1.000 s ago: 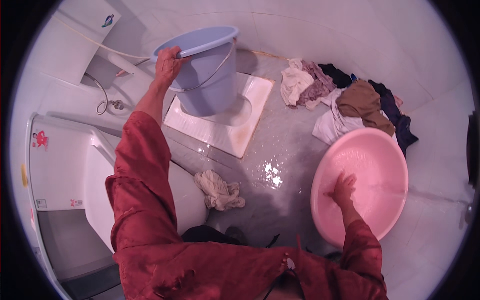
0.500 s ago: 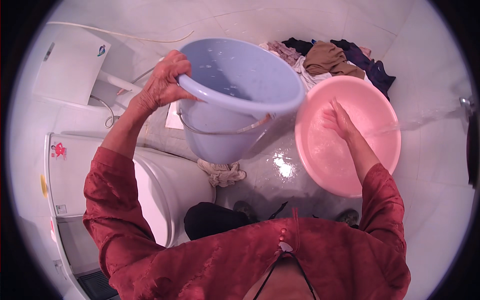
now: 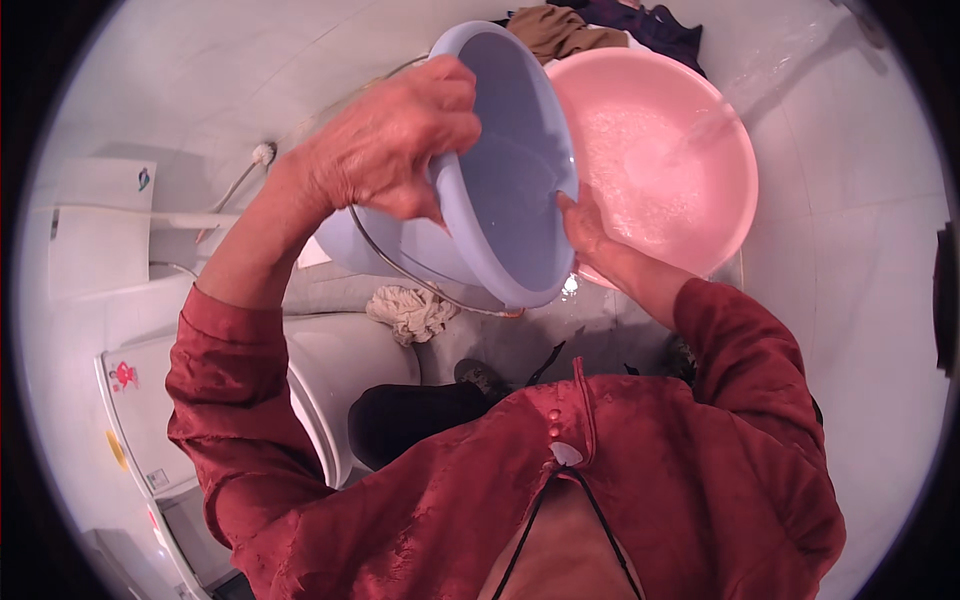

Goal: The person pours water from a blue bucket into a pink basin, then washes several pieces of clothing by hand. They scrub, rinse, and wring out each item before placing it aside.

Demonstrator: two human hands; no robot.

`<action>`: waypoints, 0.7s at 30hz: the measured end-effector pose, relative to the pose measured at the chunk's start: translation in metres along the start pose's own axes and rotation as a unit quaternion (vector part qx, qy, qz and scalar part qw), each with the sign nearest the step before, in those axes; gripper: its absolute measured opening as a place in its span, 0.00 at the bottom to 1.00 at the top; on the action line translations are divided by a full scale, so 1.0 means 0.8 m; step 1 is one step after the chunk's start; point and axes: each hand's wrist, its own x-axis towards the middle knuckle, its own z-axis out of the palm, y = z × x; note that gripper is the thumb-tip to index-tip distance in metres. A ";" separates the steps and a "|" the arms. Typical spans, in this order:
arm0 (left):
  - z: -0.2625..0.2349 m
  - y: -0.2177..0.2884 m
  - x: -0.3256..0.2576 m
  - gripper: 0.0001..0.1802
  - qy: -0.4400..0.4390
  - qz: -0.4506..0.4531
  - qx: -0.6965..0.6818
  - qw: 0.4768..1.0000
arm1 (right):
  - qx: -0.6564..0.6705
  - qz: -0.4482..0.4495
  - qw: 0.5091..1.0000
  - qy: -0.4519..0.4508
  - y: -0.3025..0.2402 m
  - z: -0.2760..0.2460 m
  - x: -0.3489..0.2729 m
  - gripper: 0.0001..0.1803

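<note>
Your left hand (image 3: 395, 150) is closed over the far-left rim of the pale blue bucket (image 3: 500, 180), fingers curled tight round the edge, so that hand carries it. Your right hand (image 3: 590, 235) is pressed against the bucket's near-right rim, fingers bent along the lip, steadying rather than bearing; how firmly it grips cannot be told. The bucket is raised in front of your chest and tipped hard, its mouth facing right and toward you, so its long axis runs from lower left up to the right. Its wire handle (image 3: 400, 270) hangs loose beneath the body.

The pink basin (image 3: 700, 160) lies just right of the bucket and a little farther off, standing on the wet pale floor (image 3: 850, 250); the bucket's rim overlaps its left edge in this view. A thin stream of water (image 3: 700, 125) is falling into the basin from the upper right, and its source is out of sight. Your right hand is the nearer one to the basin.

By count: one bucket, one basin, one crumpled pale rag (image 3: 410, 312) on the floor below the bucket, one heap of dark and brown clothes (image 3: 590, 25) at the far edge, and a white toilet (image 3: 330, 380) at near left
</note>
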 end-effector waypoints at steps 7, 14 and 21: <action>0.033 -0.005 0.116 0.28 -0.045 -0.036 -0.066 0.996 | 0.033 -0.002 0.994 -0.103 0.089 -0.006 0.069 0.29; 0.068 -0.023 0.163 0.25 0.022 0.036 -0.049 0.998 | -0.040 -0.037 0.968 -0.246 0.071 -0.028 0.040 0.28; 0.118 -0.015 0.207 0.25 -0.002 0.017 -0.030 0.999 | 0.011 0.080 0.977 -0.197 0.059 -0.070 0.027 0.27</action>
